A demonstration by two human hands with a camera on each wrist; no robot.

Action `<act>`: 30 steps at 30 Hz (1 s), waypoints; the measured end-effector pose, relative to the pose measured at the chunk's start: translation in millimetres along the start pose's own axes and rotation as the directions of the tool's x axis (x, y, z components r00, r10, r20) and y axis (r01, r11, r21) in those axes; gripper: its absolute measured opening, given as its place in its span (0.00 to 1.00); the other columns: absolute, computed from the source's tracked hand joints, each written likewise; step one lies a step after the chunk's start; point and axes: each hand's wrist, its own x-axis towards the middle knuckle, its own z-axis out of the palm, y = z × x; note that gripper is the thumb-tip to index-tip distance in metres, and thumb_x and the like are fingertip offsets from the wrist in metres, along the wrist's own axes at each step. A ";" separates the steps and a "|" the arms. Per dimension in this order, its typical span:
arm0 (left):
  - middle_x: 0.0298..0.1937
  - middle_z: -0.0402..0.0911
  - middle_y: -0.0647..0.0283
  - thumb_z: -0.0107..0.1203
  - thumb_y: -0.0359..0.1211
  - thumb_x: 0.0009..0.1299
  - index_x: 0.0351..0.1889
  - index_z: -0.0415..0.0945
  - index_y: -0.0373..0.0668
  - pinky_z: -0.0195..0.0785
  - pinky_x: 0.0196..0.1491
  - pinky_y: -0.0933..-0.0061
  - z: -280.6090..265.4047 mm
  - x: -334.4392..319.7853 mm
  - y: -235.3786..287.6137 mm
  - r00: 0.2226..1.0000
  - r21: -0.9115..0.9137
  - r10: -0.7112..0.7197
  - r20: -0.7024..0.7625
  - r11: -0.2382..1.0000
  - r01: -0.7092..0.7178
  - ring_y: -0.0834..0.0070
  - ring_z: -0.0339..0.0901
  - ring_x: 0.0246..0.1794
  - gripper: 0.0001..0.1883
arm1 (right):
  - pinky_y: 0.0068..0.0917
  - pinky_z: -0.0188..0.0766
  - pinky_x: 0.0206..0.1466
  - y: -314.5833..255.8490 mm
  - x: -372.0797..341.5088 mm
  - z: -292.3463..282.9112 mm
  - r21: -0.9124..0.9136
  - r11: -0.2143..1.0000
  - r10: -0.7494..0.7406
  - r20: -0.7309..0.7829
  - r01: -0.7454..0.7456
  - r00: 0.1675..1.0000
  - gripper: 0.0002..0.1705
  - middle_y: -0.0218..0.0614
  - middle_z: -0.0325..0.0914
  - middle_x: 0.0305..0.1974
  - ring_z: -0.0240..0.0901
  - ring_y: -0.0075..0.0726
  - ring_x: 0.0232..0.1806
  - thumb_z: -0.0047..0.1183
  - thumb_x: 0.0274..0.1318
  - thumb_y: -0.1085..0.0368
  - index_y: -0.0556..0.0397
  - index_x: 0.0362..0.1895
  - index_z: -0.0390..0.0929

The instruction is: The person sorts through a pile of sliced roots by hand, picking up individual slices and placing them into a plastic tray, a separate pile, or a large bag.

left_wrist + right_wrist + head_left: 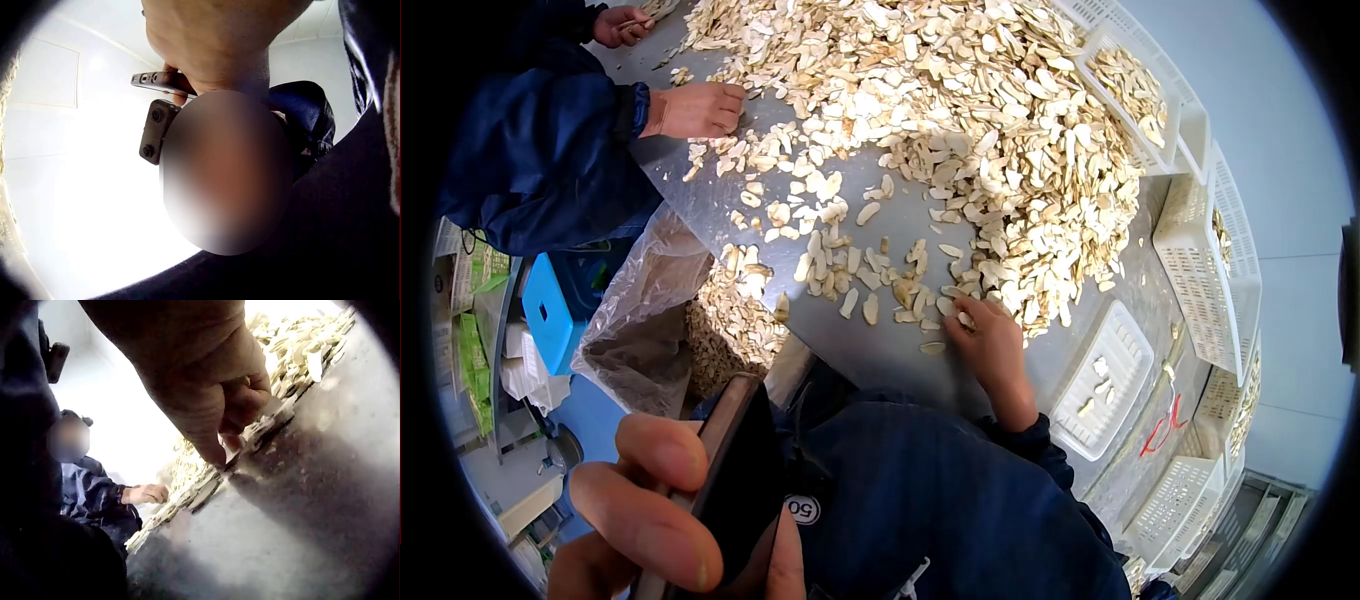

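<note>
My left hand (650,500) grips a smartphone (745,470) at the lower left of the head view, fingers on one long side and thumb on the other. In the left wrist view the phone's end (164,80) sticks out beyond the hand (212,40). My right hand (992,355) is down on the metal table at the near edge of a large heap of dried mushroom slices (1040,200). Its fingers are curled, and a pale mushroom slice (966,320) shows between thumb and forefinger. The right wrist view has its fingertips (219,456) right at the tabletop.
Loose slices (870,270) lie scattered left of my right hand. A white tray (1105,380) with a few pieces stands to the right, near red scissors (1165,425) and white baskets (1200,260). A plastic-lined bag (645,310) holds slices. Another person's hand (700,110) rests across the table.
</note>
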 end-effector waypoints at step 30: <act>0.66 0.52 0.78 0.59 0.31 0.69 0.60 0.54 0.70 0.65 0.72 0.45 -22.1 -4.2 16.7 0.964 0.033 -0.247 0.097 0.969 0.245 0.65 0.56 0.68 0.30 | 0.37 0.78 0.45 6.8 32.3 -5.6 0.068 0.997 -0.029 0.009 0.029 1.000 0.11 0.43 0.85 0.42 0.83 0.52 0.40 0.62 0.59 0.67 0.53 0.46 0.85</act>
